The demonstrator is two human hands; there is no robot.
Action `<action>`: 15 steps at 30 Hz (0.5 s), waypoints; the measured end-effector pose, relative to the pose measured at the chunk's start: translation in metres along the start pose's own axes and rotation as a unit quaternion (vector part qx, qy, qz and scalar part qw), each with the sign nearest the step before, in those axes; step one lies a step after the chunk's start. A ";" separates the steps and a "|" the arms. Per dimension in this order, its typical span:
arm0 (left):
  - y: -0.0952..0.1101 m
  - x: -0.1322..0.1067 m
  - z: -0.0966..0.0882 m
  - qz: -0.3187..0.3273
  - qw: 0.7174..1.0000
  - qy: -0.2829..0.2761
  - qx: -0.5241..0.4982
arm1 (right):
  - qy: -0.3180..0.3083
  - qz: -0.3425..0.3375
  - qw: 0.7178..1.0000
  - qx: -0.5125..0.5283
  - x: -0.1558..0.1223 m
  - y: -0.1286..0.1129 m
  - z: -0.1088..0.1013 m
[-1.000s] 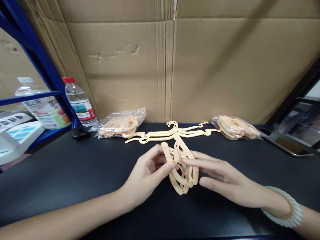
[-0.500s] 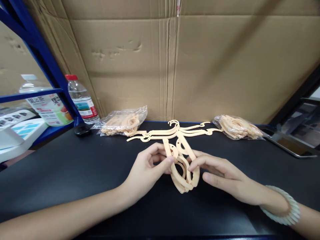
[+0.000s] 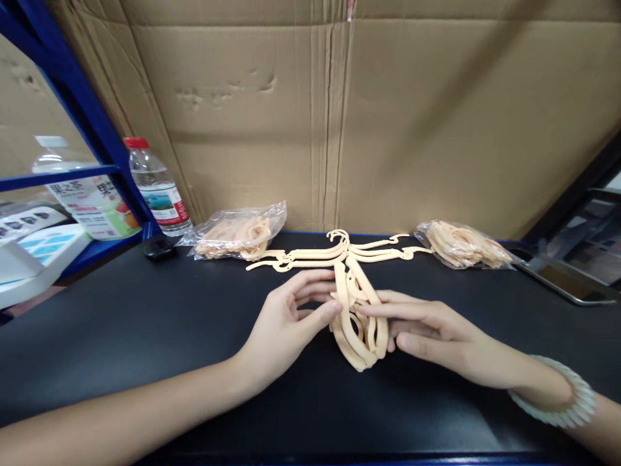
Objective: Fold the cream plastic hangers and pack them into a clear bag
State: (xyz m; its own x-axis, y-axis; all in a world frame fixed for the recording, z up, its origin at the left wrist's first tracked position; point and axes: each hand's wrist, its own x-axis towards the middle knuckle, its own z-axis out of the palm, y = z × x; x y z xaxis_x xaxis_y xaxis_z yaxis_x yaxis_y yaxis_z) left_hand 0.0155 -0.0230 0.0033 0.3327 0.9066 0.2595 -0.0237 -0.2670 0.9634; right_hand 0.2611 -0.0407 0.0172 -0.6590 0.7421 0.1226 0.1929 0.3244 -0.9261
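Observation:
Both hands hold a folded peach plastic hanger (image 3: 358,323) upright on the black table (image 3: 145,323) in front of me. My left hand (image 3: 286,327) pinches its left side with thumb and fingers. My right hand (image 3: 431,333) grips its right side, index finger stretched across the plastic; a pale bracelet (image 3: 557,398) sits on that wrist. Just behind lie a few unfolded hangers (image 3: 334,254) of the same colour, stacked flat.
Two clear bags of folded hangers rest at the back: a left bag (image 3: 235,234) and a right bag (image 3: 460,244). A water bottle (image 3: 155,188) and a blue shelf frame (image 3: 72,116) stand at left. Cardboard (image 3: 339,116) walls the back. A tablet (image 3: 567,259) lies at right.
The hanger's two arms have been pressed closer together and now stand more upright. My right index finger has stretched across it again. My left fingers have opened slightly.

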 end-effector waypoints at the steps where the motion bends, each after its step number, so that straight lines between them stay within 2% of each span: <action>1: 0.000 -0.001 -0.001 0.015 0.999 0.000 0.033 | 0.023 0.005 1.000 0.020 0.001 0.003 -0.002; 3: 0.002 -0.004 -0.001 0.068 0.986 -0.020 0.148 | 0.084 0.018 0.995 0.041 0.003 0.010 -0.007; 4: 0.004 -0.006 -0.001 0.099 0.970 -0.053 0.216 | 0.114 0.031 0.992 0.046 0.004 0.013 -0.010; 6: 0.009 -0.011 0.000 0.153 0.914 -0.159 0.340 | 0.157 0.069 0.983 0.058 0.007 0.019 -0.016; 8: 0.013 -0.016 0.002 0.172 0.854 -0.254 0.421 | 0.162 0.110 0.979 0.049 0.008 0.024 -0.018; 10: 0.014 -0.019 0.002 0.169 0.819 -0.292 0.464 | 0.146 0.136 0.980 0.006 0.007 0.025 -0.018; 12: 0.012 -0.019 0.000 0.163 0.810 -0.292 0.481 | 0.139 0.135 0.979 -0.067 0.006 0.025 -0.015; 15: 0.006 -0.014 -0.006 0.152 0.815 -0.280 0.485 | 0.149 0.088 0.964 -0.200 0.004 0.023 -0.010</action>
State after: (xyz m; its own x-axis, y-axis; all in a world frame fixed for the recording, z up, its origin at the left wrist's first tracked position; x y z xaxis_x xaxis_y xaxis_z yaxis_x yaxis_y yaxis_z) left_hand 0.0052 -0.0353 0.0054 0.8351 0.5311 0.1434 0.4793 -0.8304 0.2839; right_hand 0.2700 -0.0244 -0.0004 -0.3639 0.9226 0.1283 0.5873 0.3341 -0.7372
